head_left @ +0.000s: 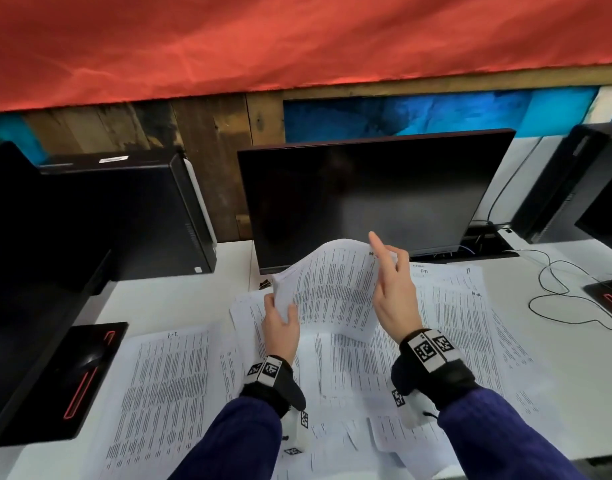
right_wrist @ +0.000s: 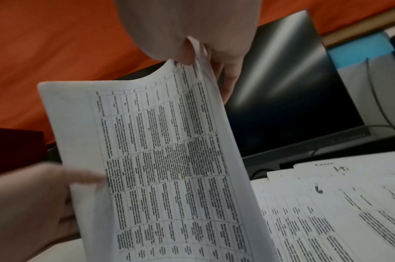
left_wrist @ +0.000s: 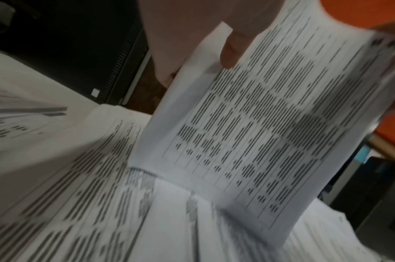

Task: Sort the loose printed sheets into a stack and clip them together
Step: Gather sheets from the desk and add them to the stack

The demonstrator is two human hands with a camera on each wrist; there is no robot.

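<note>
A thin bundle of printed sheets (head_left: 332, 292) is lifted off the white desk (head_left: 159, 299) and curves in front of the monitor. My left hand (head_left: 280, 318) grips its lower left edge, thumb on the printed face (left_wrist: 230, 49). My right hand (head_left: 387, 271) pinches the bundle's top right corner (right_wrist: 192, 58), with the index finger sticking out straight. Other loose printed sheets (head_left: 169, 393) lie spread and overlapping across the desk below both hands, more to the right (head_left: 453, 323). A small dark clip-like thing (head_left: 264, 284) lies by the monitor's foot.
A dark monitor (head_left: 366, 202) stands right behind the raised sheets. Black computer towers stand at left (head_left: 141, 220) and right (head_left: 557, 185). A black mouse pad with a mouse (head_left: 86, 372) lies at the left, and a thin cable (head_left: 557, 289) loops at the right.
</note>
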